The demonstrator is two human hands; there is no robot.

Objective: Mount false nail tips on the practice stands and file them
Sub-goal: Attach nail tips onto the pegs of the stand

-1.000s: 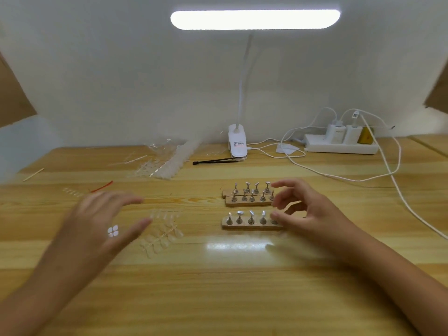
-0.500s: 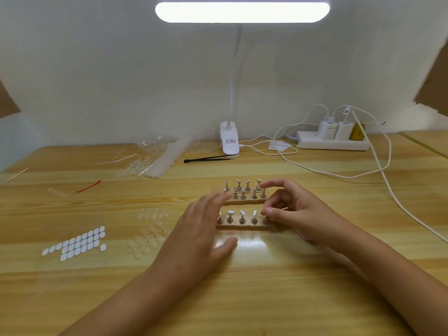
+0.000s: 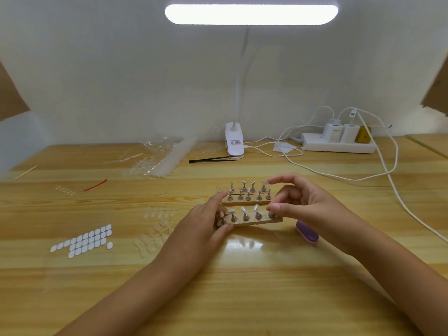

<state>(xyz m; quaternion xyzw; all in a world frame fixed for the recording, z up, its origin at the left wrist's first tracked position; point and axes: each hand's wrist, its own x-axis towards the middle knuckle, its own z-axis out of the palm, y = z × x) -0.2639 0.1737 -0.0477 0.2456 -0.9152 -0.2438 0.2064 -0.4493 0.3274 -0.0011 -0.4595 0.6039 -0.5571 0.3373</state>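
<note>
Two wooden practice stands with metal pegs lie mid-table, the far stand (image 3: 247,198) behind the near stand (image 3: 252,221). My left hand (image 3: 203,229) grips the near stand's left end, thumb in front and fingers behind. My right hand (image 3: 300,202) is curled at its right end: the thumb presses on the rightmost peg while the index finger reaches over the far stand's right peg. Small whitish pads cap several pegs. Clear nail tips (image 3: 152,237) lie left of the stands, and a purple file block (image 3: 307,232) lies under my right wrist.
White adhesive tabs (image 3: 82,241) lie in rows at the left. At the back are a bag of nail tips (image 3: 161,161), black tweezers (image 3: 213,159), the lamp clip (image 3: 234,143) and a power strip (image 3: 339,144) whose white cable (image 3: 397,200) runs down the right side.
My left hand has swept right from over the adhesive tabs to the near stand's left end and taken hold of it. My right hand has stayed at the right end.
</note>
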